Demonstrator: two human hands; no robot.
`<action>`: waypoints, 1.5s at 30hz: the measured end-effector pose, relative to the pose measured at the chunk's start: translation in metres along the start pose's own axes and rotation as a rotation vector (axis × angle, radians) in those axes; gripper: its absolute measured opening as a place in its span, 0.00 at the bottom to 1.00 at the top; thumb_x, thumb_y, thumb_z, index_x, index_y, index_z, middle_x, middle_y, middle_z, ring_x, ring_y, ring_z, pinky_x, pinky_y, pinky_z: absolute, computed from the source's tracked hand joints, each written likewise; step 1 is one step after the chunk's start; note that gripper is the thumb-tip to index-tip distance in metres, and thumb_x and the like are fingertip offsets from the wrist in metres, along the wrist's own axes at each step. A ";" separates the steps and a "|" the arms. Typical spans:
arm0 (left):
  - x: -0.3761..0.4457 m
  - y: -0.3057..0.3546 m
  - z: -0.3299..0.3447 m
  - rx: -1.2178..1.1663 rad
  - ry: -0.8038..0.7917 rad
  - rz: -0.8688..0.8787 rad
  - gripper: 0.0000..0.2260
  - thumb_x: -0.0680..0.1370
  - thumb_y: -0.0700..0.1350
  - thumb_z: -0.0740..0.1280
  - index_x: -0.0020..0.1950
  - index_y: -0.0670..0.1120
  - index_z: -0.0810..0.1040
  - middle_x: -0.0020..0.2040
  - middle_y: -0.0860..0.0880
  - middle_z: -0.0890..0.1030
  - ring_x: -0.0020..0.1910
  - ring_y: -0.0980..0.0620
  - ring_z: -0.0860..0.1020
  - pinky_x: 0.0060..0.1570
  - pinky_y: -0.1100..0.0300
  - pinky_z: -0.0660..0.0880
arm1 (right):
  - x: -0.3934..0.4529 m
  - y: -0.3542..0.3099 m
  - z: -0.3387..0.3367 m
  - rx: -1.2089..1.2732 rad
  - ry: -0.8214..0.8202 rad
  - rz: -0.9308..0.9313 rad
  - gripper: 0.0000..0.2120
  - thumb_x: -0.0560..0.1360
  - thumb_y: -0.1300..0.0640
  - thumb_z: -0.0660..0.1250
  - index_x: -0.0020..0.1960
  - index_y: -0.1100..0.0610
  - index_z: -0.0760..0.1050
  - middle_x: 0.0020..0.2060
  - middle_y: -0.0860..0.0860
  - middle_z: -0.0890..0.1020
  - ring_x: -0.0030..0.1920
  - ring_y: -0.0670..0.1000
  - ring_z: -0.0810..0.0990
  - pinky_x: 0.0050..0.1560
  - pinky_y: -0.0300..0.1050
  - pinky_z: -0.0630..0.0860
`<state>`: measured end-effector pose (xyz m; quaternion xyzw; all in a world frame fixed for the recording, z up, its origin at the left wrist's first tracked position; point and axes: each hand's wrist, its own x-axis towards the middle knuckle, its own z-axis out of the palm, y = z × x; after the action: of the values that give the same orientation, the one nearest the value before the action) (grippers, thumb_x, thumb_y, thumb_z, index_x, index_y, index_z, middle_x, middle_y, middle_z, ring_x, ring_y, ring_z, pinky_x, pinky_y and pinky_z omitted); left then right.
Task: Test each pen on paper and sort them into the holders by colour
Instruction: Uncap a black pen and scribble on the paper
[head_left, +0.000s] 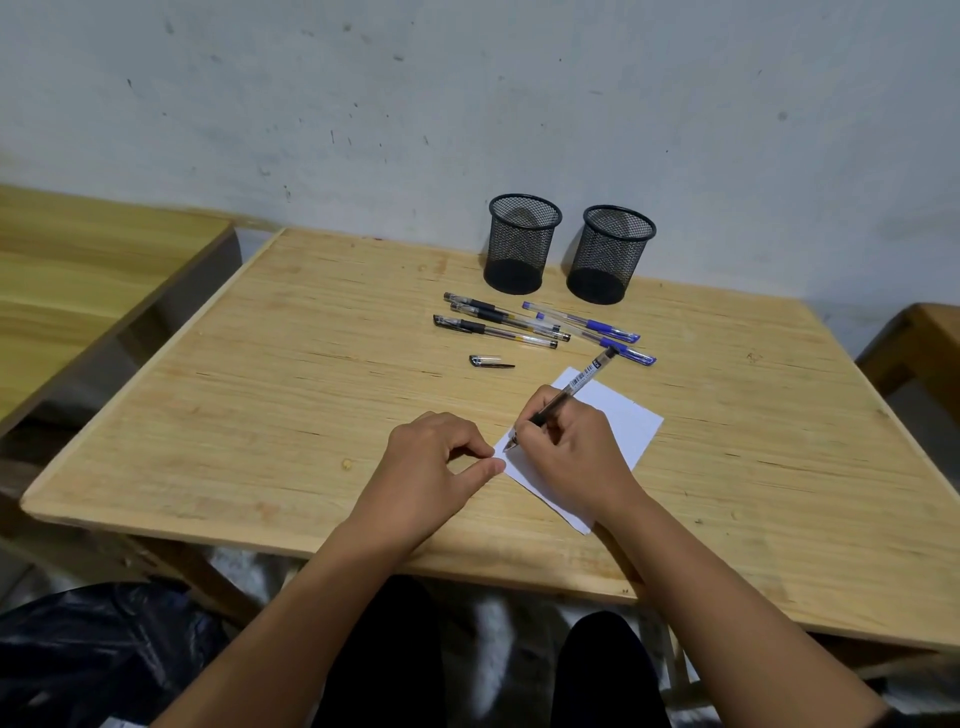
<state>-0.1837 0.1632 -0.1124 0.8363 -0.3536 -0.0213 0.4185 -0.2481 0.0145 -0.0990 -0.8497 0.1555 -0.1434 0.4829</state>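
My right hand (571, 452) grips an uncapped black pen (582, 382), its tip touching the left corner of a white sheet of paper (623, 415). My left hand (436, 457) rests on the table with thumb and forefinger pinching the paper's left corner. The pen's clear cap (488, 361) lies alone on the wood. Behind it lie three capped black pens (493, 325) and, to their right, three blue pens (592, 330). Two black mesh holders, left holder (522, 244) and right holder (610, 254), stand empty by the wall.
The wooden table (260, 389) is pushed against a pale scuffed wall. Another table (78, 270) stands at the left and a wooden piece of furniture (919, 343) at the right. A dark plastic bag (93, 649) lies on the floor at lower left.
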 end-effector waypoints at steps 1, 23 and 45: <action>0.000 0.000 0.000 0.005 0.001 0.000 0.04 0.68 0.48 0.74 0.39 0.49 0.82 0.40 0.54 0.82 0.42 0.59 0.76 0.42 0.77 0.66 | 0.000 0.000 0.001 -0.004 -0.001 -0.006 0.05 0.72 0.63 0.62 0.40 0.60 0.75 0.33 0.56 0.79 0.30 0.42 0.71 0.31 0.32 0.67; 0.001 -0.001 0.002 0.013 0.011 0.009 0.04 0.68 0.48 0.74 0.39 0.49 0.82 0.40 0.54 0.82 0.42 0.58 0.76 0.42 0.76 0.66 | 0.001 0.000 0.000 -0.027 0.068 -0.020 0.05 0.72 0.63 0.61 0.40 0.61 0.74 0.31 0.53 0.76 0.30 0.42 0.70 0.31 0.31 0.67; 0.090 -0.013 0.014 0.140 0.122 -0.107 0.13 0.76 0.47 0.65 0.60 0.48 0.76 0.57 0.48 0.79 0.58 0.51 0.73 0.54 0.65 0.63 | 0.021 -0.021 -0.026 0.521 0.257 0.423 0.11 0.77 0.57 0.61 0.46 0.61 0.79 0.32 0.55 0.81 0.29 0.49 0.77 0.26 0.40 0.67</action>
<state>-0.1134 0.1046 -0.1075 0.8809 -0.2830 0.0319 0.3781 -0.2363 -0.0041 -0.0662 -0.6222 0.3453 -0.1808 0.6789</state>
